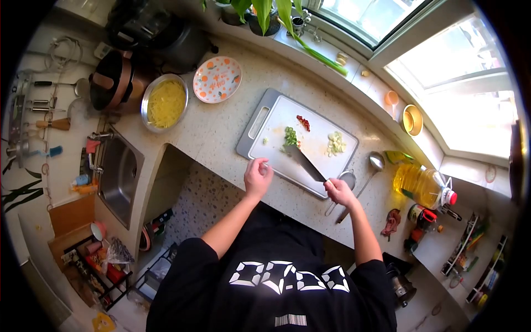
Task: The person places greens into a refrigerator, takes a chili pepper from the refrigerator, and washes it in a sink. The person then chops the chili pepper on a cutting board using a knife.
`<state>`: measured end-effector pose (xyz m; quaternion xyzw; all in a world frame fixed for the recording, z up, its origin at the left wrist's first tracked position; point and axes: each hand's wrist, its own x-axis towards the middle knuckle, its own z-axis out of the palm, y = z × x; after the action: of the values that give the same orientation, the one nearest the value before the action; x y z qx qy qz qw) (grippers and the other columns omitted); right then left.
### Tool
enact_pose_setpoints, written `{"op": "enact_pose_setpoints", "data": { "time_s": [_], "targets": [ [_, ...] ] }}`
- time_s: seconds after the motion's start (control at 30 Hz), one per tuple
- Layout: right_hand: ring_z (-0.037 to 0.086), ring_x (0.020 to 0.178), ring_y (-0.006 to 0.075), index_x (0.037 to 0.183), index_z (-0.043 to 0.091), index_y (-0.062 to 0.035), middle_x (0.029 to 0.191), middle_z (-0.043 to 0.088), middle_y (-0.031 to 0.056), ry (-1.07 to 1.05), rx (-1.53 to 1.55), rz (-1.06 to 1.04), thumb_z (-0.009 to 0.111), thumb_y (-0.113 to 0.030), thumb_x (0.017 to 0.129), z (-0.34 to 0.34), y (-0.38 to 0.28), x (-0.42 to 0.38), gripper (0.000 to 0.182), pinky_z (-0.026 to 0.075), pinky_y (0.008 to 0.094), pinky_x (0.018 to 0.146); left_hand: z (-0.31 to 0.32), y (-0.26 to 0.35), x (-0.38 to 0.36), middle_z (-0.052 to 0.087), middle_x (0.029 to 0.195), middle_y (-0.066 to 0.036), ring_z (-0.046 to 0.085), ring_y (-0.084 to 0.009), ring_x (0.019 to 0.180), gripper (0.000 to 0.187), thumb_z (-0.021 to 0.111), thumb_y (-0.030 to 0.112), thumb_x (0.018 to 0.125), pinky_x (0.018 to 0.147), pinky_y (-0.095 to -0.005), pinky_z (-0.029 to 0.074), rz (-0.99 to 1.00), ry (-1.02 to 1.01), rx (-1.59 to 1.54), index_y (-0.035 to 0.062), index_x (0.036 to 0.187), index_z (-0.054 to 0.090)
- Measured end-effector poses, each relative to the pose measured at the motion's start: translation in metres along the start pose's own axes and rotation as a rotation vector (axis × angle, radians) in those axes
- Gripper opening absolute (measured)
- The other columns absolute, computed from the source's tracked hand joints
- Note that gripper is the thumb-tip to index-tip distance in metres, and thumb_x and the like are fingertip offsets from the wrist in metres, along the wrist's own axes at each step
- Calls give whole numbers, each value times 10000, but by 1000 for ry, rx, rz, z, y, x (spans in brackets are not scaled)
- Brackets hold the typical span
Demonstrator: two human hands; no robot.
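My right hand [338,192] is closed round the handle of a kitchen knife [305,163], whose broad blade slants over the cutting board [271,157]. The blade's tip touches or nearly touches a small heap of chopped green onion [291,136]. Behind that lies a little pile of chopped red chili [303,123]. To the right are pale chopped pieces [336,144], perhaps scallion white or garlic. My left hand [258,178] hovers by the board's near left edge, its fingers curled together. Whether a small bit is pinched in them is hard to see.
Left of the board stand a patterned plate [217,80] and a metal bowl of yellow shreds [166,103], near the sink [120,177]. To the right are a small strainer [348,178], a ladle [376,161] and an oil jug [420,184]. Potted plants line the windowsill.
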<state>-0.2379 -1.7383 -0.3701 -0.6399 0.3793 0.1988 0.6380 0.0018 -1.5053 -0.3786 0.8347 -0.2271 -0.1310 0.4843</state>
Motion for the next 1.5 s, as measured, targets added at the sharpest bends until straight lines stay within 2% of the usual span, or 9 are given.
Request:
{"op": "enact_pose_setpoints", "data": {
  "time_s": [0.03, 0.2, 0.27, 0.6, 0.93, 0.97, 1.1, 1.43, 1.5],
  "targets": [
    [455, 502, 69, 807, 585, -74, 613, 516, -22, 27, 86, -31, 527, -434, 1041, 12, 2, -7, 434, 393, 265, 465, 5, 6, 3, 562, 846, -41, 540, -167, 655, 263, 753, 128, 807, 624, -321, 491, -9, -18, -12, 79, 1039, 641],
    [473, 447, 88, 825, 549, -91, 600, 522, 1, 113, 396, -30, 474, -405, 1068, 69, 7, -30, 405, 404, 257, 411, 36, 28, 21, 513, 811, -25, 521, -167, 628, 293, 792, 176, 761, 603, -318, 475, 18, -52, 10, 101, 986, 620],
    [446, 438, 93, 886, 530, -113, 593, 479, -7, 138, 428, -28, 462, -556, 1040, 84, 9, -35, 473, 382, 259, 395, 43, 33, 30, 513, 812, -25, 520, -171, 625, 296, 796, 181, 755, 598, -320, 471, 47, -58, 15, 104, 974, 612],
    [434, 414, 93, 878, 518, -106, 567, 477, 5, 157, 507, -47, 452, -519, 1055, 93, 9, -51, 454, 378, 259, 388, 68, 17, 43, 530, 837, -31, 517, -150, 648, 246, 774, 118, 793, 599, -300, 468, 75, -60, 114, 93, 976, 610],
    [427, 410, 76, 820, 499, -116, 551, 466, -29, 611, 291, -56, 508, -455, 1056, 140, 41, -30, 413, 343, 257, 369, 23, -3, 48, 537, 847, -40, 511, -176, 628, 200, 706, 114, 843, 616, -327, 474, 13, -7, 57, 98, 1028, 633],
    [555, 569, 210, 826, 556, -19, 606, 554, 110, 654, 218, 16, 554, -420, 1028, 146, 46, -24, 449, 448, 403, 560, 18, -5, 48, 535, 845, -39, 507, -174, 625, 197, 704, 114, 847, 616, -326, 472, 16, -10, 68, 97, 1029, 633],
    [549, 598, 300, 857, 550, 0, 667, 551, 209, 713, 201, 18, 551, -450, 1024, 165, 23, -11, 480, 457, 442, 601, 4, -9, 46, 527, 841, -37, 500, -169, 627, 198, 698, 103, 853, 613, -325, 465, 13, -22, 54, 84, 1040, 634],
    [594, 707, 448, 988, 588, -1, 761, 594, 277, 782, 175, 9, 535, -462, 1029, 174, -21, 2, 466, 472, 503, 667, -16, -15, 41, 543, 840, -32, 503, -157, 622, 217, 712, 102, 847, 624, -309, 476, 27, -61, 28, 80, 1049, 638],
    [562, 607, 270, 903, 571, -26, 640, 544, 140, 843, 73, -78, 525, -450, 1045, 176, -21, 6, 450, 452, 417, 579, -19, -11, 37, 552, 840, -36, 508, -157, 619, 230, 713, 97, 846, 622, -309, 481, 8, -102, -10, 76, 1061, 634]
  ]
}}
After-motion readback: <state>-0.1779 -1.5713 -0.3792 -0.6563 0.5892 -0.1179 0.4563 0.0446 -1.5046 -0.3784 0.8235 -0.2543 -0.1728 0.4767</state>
